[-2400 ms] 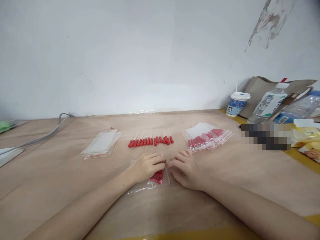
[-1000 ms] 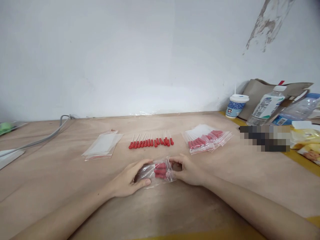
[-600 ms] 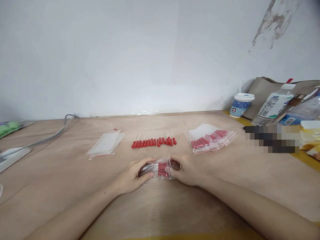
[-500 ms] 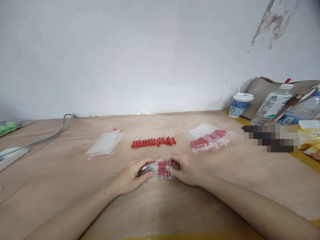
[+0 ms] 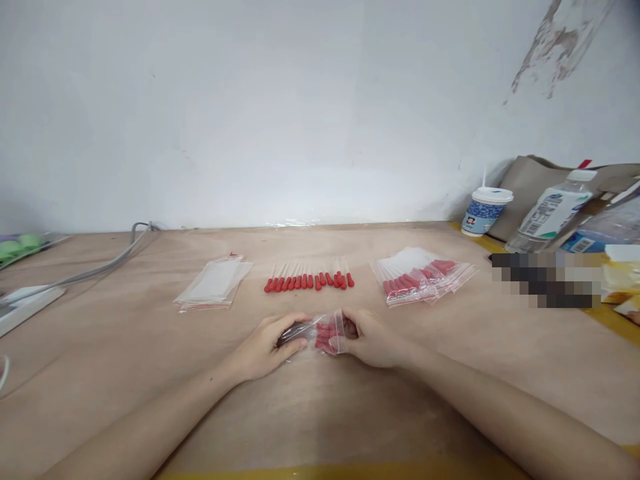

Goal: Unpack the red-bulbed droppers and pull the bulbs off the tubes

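Head view: here's the change, the left hand (image 5: 265,348) is off the red bulbs (image 5: 326,338) and around one end of the clear bag (image 5: 305,331), so the bulbs now show plainly. Its thumb and fingers curl about the plastic; the right hand (image 5: 376,340) pinches the mouth edge. The bag lies between both grips, bulbs nearer the right.
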`<state>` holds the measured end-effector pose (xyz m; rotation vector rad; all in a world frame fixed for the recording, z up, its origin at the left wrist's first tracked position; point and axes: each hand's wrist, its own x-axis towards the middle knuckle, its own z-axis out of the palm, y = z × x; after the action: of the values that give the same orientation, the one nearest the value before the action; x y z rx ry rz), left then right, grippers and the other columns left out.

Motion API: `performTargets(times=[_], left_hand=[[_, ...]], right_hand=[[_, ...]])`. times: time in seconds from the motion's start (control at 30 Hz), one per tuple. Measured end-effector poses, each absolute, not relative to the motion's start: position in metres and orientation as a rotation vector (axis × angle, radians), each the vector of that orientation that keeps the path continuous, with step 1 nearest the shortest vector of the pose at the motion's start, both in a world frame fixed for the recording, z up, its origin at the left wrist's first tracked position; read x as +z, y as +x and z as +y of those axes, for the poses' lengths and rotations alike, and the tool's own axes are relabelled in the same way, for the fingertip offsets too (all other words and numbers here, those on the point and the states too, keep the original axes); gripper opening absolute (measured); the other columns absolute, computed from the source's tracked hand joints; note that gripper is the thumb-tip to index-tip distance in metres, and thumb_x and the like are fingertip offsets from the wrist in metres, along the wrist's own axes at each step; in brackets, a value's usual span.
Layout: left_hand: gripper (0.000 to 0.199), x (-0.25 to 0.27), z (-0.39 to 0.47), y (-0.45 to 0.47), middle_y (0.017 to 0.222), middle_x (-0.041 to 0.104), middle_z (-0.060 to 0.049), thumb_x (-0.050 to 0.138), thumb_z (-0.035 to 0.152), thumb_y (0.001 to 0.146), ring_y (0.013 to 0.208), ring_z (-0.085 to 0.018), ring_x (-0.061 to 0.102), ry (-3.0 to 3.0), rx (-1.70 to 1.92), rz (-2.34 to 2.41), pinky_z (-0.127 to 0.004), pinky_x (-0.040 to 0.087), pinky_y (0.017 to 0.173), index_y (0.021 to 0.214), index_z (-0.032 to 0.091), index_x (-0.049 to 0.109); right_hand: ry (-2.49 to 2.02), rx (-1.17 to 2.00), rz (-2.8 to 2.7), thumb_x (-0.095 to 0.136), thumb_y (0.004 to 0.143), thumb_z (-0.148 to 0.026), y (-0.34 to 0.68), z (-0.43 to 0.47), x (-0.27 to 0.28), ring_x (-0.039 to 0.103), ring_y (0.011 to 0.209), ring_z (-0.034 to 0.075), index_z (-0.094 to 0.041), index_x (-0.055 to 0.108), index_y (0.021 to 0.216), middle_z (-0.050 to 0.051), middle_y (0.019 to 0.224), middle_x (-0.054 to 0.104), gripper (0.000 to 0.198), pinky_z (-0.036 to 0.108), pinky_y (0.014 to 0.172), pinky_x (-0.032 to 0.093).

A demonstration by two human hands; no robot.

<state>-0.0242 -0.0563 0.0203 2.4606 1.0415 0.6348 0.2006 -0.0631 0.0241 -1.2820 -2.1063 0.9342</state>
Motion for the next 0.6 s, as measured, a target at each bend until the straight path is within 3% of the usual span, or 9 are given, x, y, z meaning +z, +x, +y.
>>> performTargets(times=[0.27,0.6], left_hand=[[0.032,0.021,-0.056,-0.023,0.108,0.061,-0.005,0.047,0.031,0.085,0.095,-0.018,0.058,2.453,0.642,1.011,-0.031,0.047,0.080,0.116,0.021,0.049],[0.032,0.019,-0.055,-0.024,0.106,0.061,-0.005,0.048,0.030,0.085,0.090,-0.017,0.059,2.479,0.649,1.043,-0.029,0.047,0.077,0.115,0.021,0.049]], right_hand=[[-1.192,1.093,-2.023,0.060,0.071,-0.020,0.201,-0.061,0.019,0.049,0.057,0.010,-0.015,0.056,0.081,-0.001,0.068,0.058,0.011,0.021,0.050,0.037],[-1.223,1.766,-1.412,0.063,0.071,-0.021,0.223,-0.046,0.029,0.060,0.058,0.009,-0.015,0.059,0.086,0.000,0.068,0.064,0.016,0.024,0.060,0.051]])
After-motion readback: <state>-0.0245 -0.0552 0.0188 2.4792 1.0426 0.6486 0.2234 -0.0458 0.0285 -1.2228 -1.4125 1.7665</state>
